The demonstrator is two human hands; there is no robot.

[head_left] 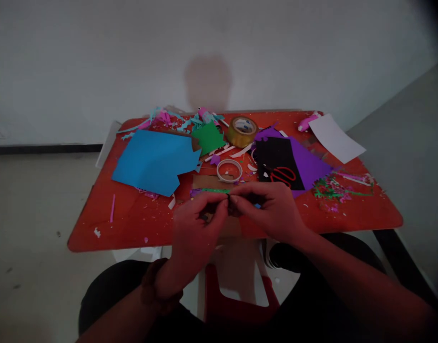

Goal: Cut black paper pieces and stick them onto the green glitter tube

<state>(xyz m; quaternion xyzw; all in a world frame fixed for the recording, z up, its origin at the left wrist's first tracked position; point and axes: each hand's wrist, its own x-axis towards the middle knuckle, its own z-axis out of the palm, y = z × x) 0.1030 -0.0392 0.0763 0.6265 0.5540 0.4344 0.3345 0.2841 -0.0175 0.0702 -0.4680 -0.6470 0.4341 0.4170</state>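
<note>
Fingertips [222, 202]: pinched closed from both sides on a small dark piece [230, 200], too small to identify.
Left hand [196, 228]: nearest a cardboard scrap [208, 182], with a beaded bracelet [157, 287] at the wrist.
Right hand [270, 212]: nearest red-handled scissors [283, 175] on black paper [272, 157].
Table: red [107, 228], beneath both hands.

scissors [283, 176] on stacked paper [308, 164], tape roll [242, 132] behind them, another sheet [152, 162] to the left, table [133, 224] beneath all
</note>
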